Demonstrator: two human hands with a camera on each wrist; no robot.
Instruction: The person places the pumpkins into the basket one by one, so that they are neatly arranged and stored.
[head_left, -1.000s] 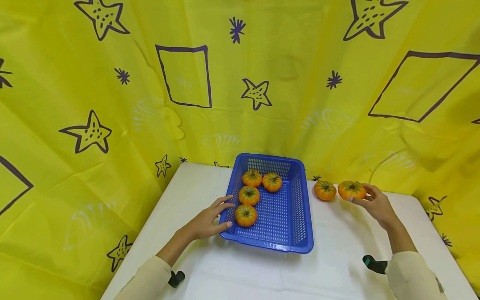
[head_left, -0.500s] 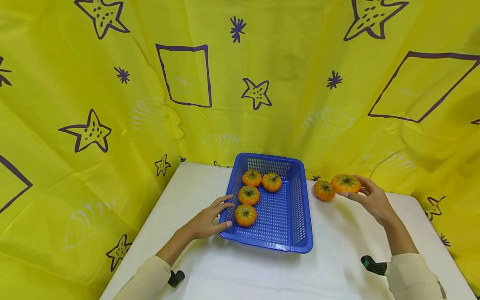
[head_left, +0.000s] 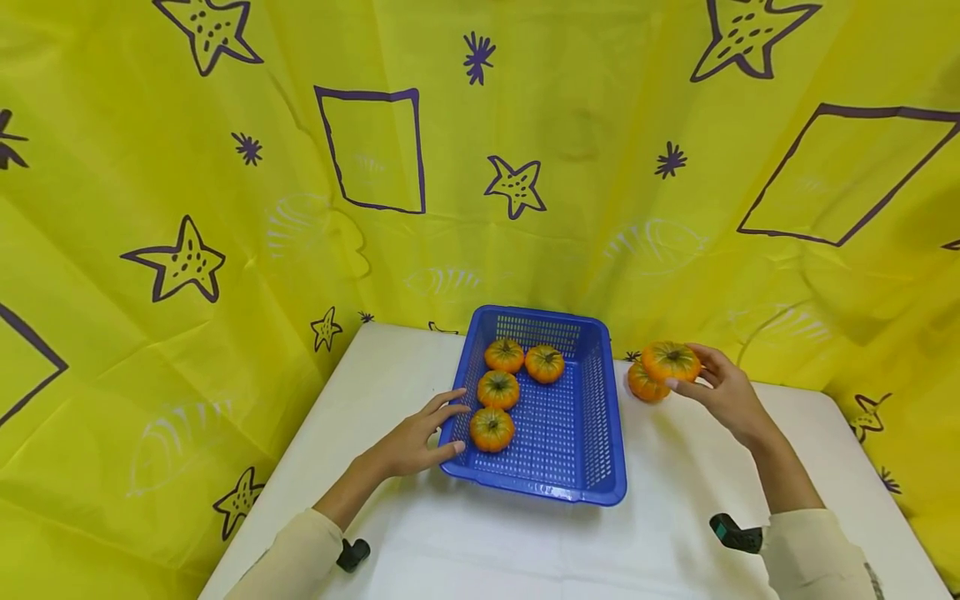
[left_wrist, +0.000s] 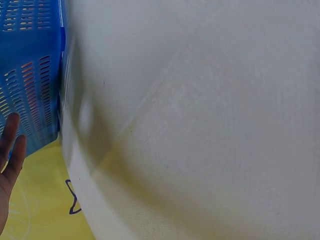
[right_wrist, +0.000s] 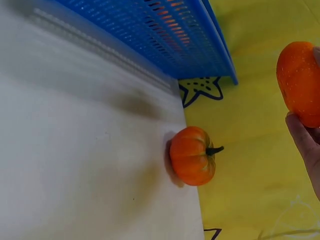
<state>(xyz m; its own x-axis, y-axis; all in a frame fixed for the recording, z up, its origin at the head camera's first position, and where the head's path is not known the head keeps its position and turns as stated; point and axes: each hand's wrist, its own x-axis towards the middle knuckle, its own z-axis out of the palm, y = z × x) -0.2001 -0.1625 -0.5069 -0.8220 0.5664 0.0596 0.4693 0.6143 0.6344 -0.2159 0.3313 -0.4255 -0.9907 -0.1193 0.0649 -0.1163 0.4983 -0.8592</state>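
Observation:
My right hand (head_left: 731,400) grips a small orange pumpkin (head_left: 670,362) with a greenish top, thumb and fingers on its side, lifted over the table. Partly behind it in the head view, another small pumpkin (head_left: 643,388) sits on the table; the right wrist view shows this pumpkin (right_wrist: 192,156) whole, with its dark stem. My left hand (head_left: 411,442) is at the left side of a blue plastic basket (head_left: 525,487), fingers spread and fairly straight against its rim. Inside, several small pumpkins (head_left: 491,430) lie along the left side and at the back.
The white table (head_left: 465,542) reaches back to a yellow curtain (head_left: 577,250) printed with purple starfish and fish. Black devices are strapped at both wrists, the right wrist device (head_left: 735,533) hanging low over the table.
My right hand has carried the held pumpkin leftward and slightly up, so it now overlaps the pumpkin on the table in the head view. My left hand and the basket have stayed put.

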